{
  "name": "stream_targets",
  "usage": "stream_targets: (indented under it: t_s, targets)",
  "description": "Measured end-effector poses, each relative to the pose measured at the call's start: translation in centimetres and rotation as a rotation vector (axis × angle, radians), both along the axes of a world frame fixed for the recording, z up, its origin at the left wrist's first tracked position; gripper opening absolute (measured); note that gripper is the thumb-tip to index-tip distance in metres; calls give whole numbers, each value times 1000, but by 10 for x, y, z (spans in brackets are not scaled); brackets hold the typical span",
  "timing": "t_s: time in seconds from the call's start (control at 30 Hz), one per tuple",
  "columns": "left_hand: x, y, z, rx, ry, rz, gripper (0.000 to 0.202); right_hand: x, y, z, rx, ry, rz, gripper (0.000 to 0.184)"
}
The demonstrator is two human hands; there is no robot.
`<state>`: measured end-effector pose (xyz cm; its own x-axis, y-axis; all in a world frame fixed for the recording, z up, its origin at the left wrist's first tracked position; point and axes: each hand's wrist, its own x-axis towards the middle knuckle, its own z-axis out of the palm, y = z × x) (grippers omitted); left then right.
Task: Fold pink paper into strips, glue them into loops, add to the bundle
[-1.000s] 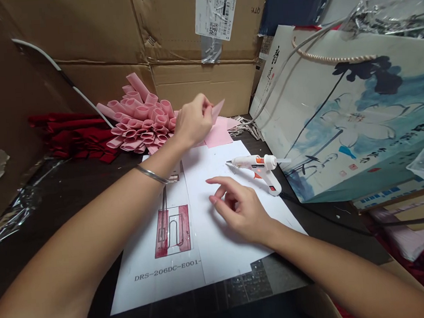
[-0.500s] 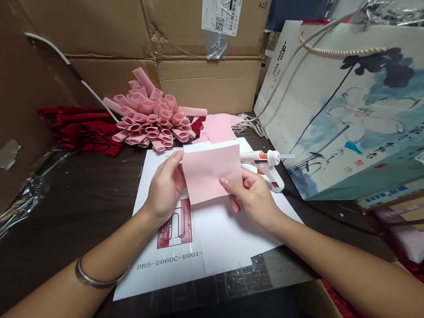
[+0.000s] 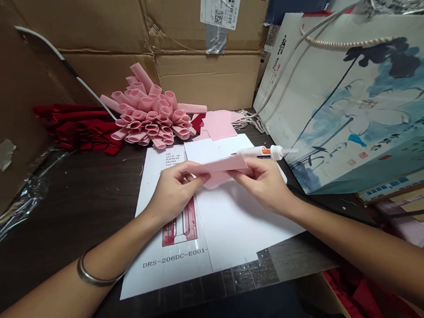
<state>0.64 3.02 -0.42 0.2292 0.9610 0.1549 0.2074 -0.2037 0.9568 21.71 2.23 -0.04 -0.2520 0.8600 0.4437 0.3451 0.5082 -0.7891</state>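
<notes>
A pink paper sheet (image 3: 223,168) is held between both hands over the white printed sheets (image 3: 234,220), bent over so its top edge folds toward me. My left hand (image 3: 172,191) pinches its left end, fingers closed on it. My right hand (image 3: 266,180) pinches the right end the same way. Just behind my right hand lies a white hot glue gun (image 3: 265,151) with an orange trigger. More flat pink sheets (image 3: 218,123) lie stacked farther back.
A heap of rolled pink paper tubes (image 3: 149,116) sits at the back, with red cloth (image 3: 75,130) to its left. Cardboard boxes (image 3: 174,40) wall the rear and left. A large painted gift bag (image 3: 356,95) stands on the right.
My left hand brought a pink sheet from the back stack, my right hand joined it, and the flat sheet is now bent over between both hands.
</notes>
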Motion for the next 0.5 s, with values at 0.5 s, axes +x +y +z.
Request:
stream_targets:
  t_s: [0.5]
  targets:
    - [-14,13,-7,382,494,-110,21,15,-15,-2,307,-810,265,28]
